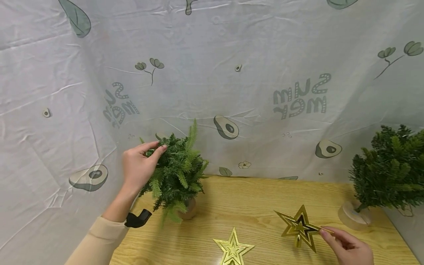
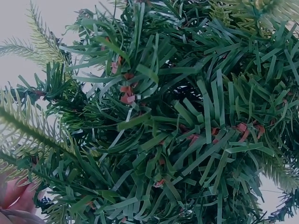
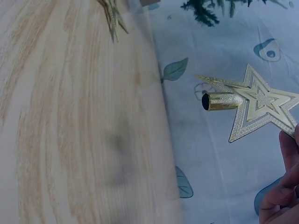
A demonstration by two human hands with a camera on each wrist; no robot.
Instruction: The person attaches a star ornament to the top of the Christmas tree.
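Observation:
My left hand [image 1: 140, 164] is at the upper left side of a small artificial Christmas tree [image 1: 179, 171], thumb and forefinger pinching a sprig near its top. In the left wrist view, green needles [image 2: 187, 130] fill most of the picture, with fingertips [image 2: 17, 198] at the lower left corner. By one point, my right hand [image 1: 352, 247] pinches a gold star tree topper [image 1: 299, 227], held over the table. Its hollow tube [image 3: 222, 101] points left in the right wrist view.
Another gold star [image 1: 233, 249] lies on the wooden table [image 1: 255, 198] at the front. A second small tree [image 1: 394, 169] on a round wooden base [image 1: 354, 215] stands at the right. Behind the table hangs a printed curtain [image 1: 212, 92].

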